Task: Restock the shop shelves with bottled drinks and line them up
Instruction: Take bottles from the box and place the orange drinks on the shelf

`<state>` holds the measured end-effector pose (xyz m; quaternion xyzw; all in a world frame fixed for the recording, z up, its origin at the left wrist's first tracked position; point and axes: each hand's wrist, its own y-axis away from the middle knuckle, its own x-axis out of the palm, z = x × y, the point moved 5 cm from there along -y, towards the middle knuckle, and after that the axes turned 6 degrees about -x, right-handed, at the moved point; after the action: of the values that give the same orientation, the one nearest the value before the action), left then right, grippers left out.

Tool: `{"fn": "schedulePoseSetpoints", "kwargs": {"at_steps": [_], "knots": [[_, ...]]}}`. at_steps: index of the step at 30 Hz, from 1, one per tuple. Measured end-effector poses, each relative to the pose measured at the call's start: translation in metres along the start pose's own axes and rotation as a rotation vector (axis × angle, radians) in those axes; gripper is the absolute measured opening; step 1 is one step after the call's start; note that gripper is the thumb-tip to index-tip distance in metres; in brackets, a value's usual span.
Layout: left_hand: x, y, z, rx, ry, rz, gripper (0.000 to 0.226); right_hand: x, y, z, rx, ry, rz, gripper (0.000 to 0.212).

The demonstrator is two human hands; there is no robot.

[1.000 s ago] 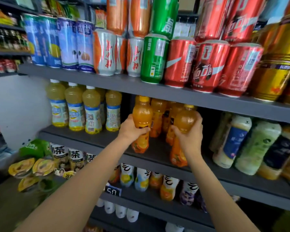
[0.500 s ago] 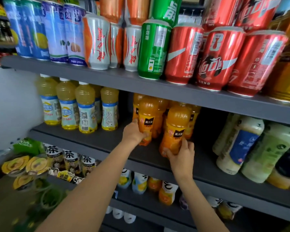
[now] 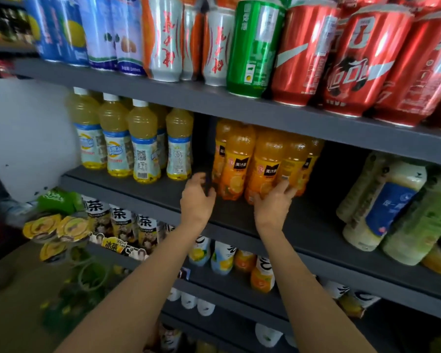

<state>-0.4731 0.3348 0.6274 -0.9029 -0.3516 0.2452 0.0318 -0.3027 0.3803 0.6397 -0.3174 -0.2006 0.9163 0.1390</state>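
Observation:
Two orange juice bottles with black labels stand side by side at the front of the middle shelf (image 3: 143, 197), the left one (image 3: 236, 164) and the right one (image 3: 265, 166), with more orange bottles behind them. My left hand (image 3: 197, 200) hovers just left of the left bottle's base, fingers loosely curled and holding nothing. My right hand (image 3: 274, 205) is at the right bottle's base, its fairly straight fingers touching the lower right side.
Yellow drink bottles (image 3: 143, 141) stand left on the same shelf, and pale green and white bottles (image 3: 392, 202) lean at the right. Drink cans (image 3: 303, 52) fill the shelf above. Tea bottles (image 3: 122, 222) and small bottles sit on the lower shelves.
Both orange bottles went from tilted in my hands to standing upright on the shelf. My left hand has let go and drawn back; my right hand has loosened at the bottle's base.

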Motion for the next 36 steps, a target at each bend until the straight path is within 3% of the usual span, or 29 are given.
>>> {"fn": "schedulePoseSetpoints", "kwargs": {"at_steps": [3, 6, 9, 12, 14, 16, 19, 23, 29, 31, 36], "knots": [[-0.059, 0.032, 0.037, 0.020, 0.145, -0.191, 0.029, -0.003, 0.037, 0.034, -0.251, -0.097, -0.185, 0.052], [-0.122, 0.071, 0.105, -0.113, 0.125, -0.319, 0.023, 0.026, 0.101, 0.082, -0.458, -0.227, -0.064, 0.034], [-0.184, 0.126, 0.211, -0.383, 0.053, -0.409, 0.023, 0.087, 0.196, 0.117, -0.673, -0.223, 0.303, 0.027], [-0.244, 0.198, 0.319, -0.685, -0.055, -0.410, 0.023, 0.160, 0.316, 0.108, -0.798, -0.071, 0.874, 0.029], [-0.278, 0.252, 0.381, -0.970, -0.147, -0.257, 0.028, 0.198, 0.390, 0.084, -0.807, 0.066, 1.167, 0.032], [-0.309, 0.304, 0.435, -1.130, -0.229, -0.073, 0.029, 0.230, 0.452, 0.060, -0.742, 0.177, 1.370, 0.032], [-0.350, 0.361, 0.492, -1.179, -0.374, 0.093, 0.031, 0.266, 0.529, 0.024, -0.606, 0.280, 1.562, 0.033], [-0.371, 0.391, 0.571, -1.268, -0.427, 0.148, 0.031, 0.324, 0.616, -0.037, -0.442, 0.422, 1.695, 0.033], [-0.315, 0.385, 0.671, -1.090, -0.360, 0.104, 0.029, 0.407, 0.705, -0.114, -0.236, 0.395, 1.703, 0.028], [-0.290, 0.390, 0.714, -1.038, -0.301, 0.055, 0.026, 0.439, 0.745, -0.147, -0.249, 0.395, 1.704, 0.042], [-0.254, 0.420, 0.805, -0.895, -0.285, -0.023, 0.031, 0.522, 0.835, -0.212, -0.548, 0.465, 1.758, 0.065]]}}
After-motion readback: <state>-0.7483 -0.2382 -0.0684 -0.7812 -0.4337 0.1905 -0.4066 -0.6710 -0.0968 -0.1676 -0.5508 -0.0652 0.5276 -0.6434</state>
